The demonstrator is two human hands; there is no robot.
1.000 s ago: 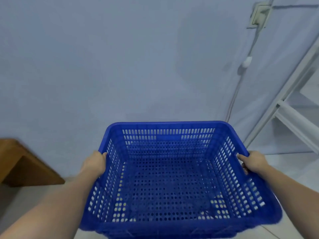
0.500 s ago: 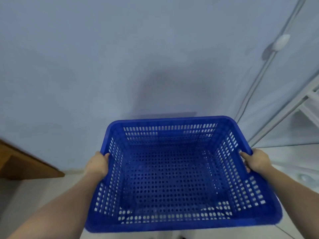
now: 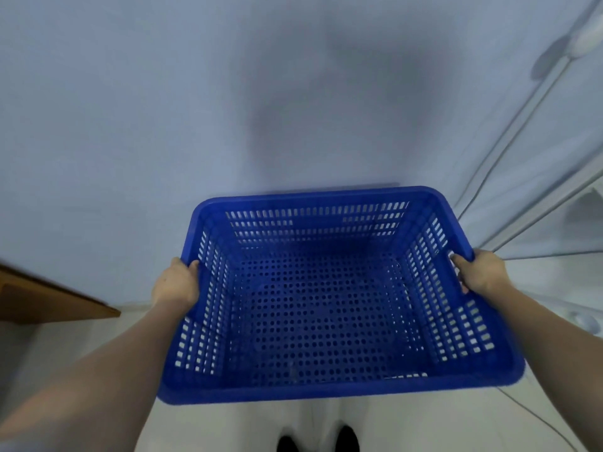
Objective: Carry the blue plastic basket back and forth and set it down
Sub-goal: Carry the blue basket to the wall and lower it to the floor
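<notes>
A blue perforated plastic basket (image 3: 326,391) hangs in front of me above the floor, its inside holding nothing. My left hand (image 3: 176,285) grips the rim of its left wall, fingers curled over the edge. On the opposite side, my right hand (image 3: 479,272) clasps the right rim. The basket is level and its far edge lies close to the wall.
A pale blue wall (image 3: 163,109) fills the view ahead. A brown wooden piece of furniture (image 3: 49,301) juts in at the left. White frame bars (image 3: 554,203) and a cable (image 3: 509,141) run along the right. Pale floor tiles and my dark shoes (image 3: 318,440) are below.
The view has tipped downward and closed in on the wall; the shadow on it has grown. The basket stays held in both hands, and my shoes have come into view.
</notes>
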